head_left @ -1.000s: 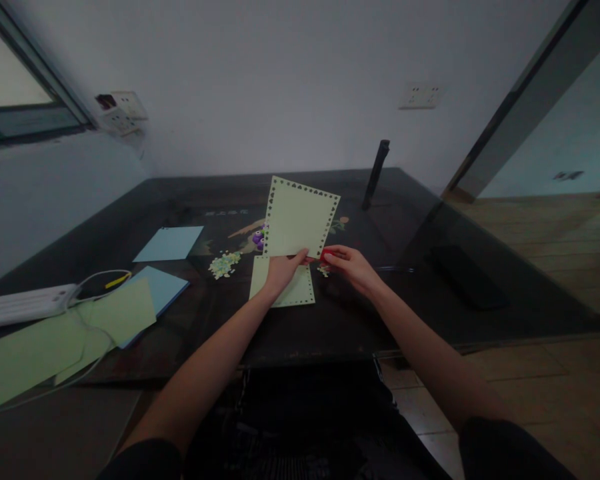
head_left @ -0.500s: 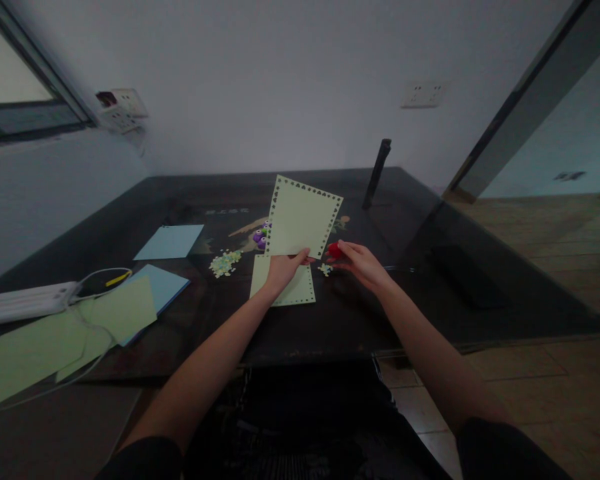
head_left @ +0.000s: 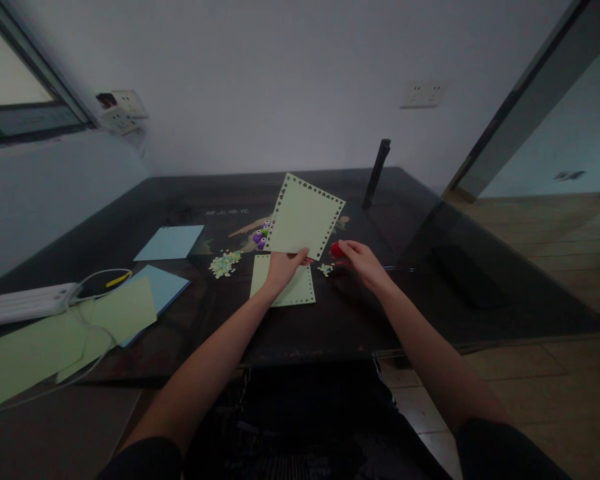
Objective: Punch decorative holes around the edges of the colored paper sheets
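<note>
Standing tilted above the middle of the counter [head_left: 337, 330] in the head view, a pale green card [head_left: 307, 217] is held up by the left hand [head_left: 284, 270]. The grip of that hand is closed on the card's lower edge, with the thumb laid over the near face and the other fingers mostly hidden. Small dark holes are seen along the card's left, top and right edges. By the right hand [head_left: 364, 265], a small red object [head_left: 337, 251] is pinched between thumb and fingers, just to the right of the card and apart from it; its shape is partly covered.

Toward the counter's front edge, a second green card [head_left: 297, 295] is laid flat, partly hidden by the left wrist. Near its upper right corner, a small cluster of paper bits [head_left: 325, 269] is scattered, while a larger heap of paper bits [head_left: 224, 265] is spread to the left of the cards. Toward the counter's left edge, a blue sheet [head_left: 169, 243] is laid flat. Near the front left corner, plain green sheets [head_left: 35, 350] are crossed by a white cable [head_left: 87, 323]. Near the back edge, right of the middle, a black stick [head_left: 377, 175] is seen leaning slightly.
</note>
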### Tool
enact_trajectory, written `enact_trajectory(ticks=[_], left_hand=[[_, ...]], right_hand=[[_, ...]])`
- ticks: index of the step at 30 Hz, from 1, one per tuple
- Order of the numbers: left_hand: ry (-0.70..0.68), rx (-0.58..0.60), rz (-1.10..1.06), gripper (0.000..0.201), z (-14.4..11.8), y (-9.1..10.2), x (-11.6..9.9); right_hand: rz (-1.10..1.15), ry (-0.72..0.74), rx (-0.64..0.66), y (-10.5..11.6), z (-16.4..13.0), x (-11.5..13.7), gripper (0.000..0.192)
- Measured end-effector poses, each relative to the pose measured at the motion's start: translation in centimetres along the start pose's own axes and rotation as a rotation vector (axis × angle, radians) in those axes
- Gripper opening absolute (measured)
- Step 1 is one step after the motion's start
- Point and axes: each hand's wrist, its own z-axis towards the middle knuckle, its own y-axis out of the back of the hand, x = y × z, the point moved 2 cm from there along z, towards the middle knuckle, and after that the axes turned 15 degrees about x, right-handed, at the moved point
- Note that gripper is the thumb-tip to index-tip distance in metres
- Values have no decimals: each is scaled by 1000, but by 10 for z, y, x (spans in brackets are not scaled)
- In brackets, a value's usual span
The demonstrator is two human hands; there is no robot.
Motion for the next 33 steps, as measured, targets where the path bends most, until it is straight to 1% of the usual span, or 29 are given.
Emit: enact_trajectory(ticks=[3,8,15,18,25,29,33], left_hand=[[-26,-5,-49,20,2,1,2],[-70,-8,-88,23,5,2,8],[-88,-19,-88,23,7,4,9],[-105,-40,-70,25,9,9,10],[-111,-135,-1,33,13,26,12],[-134,-183,-41,34,14,33,11],[-124,-202,-91,33,14,36,11]], right_hand=[[-117,41,-40,3,4,-6,40],[-167,55,-22,2,9,-16,38],[-53,-14,39,-8,5,-15,33],[-25,-3,53,-10,4,-13,32],[-54,19,-6,-6,2,-6,32],[-57,15,30,-6,0,-3,37],[-8,32,64,-8,1,-5,33]])
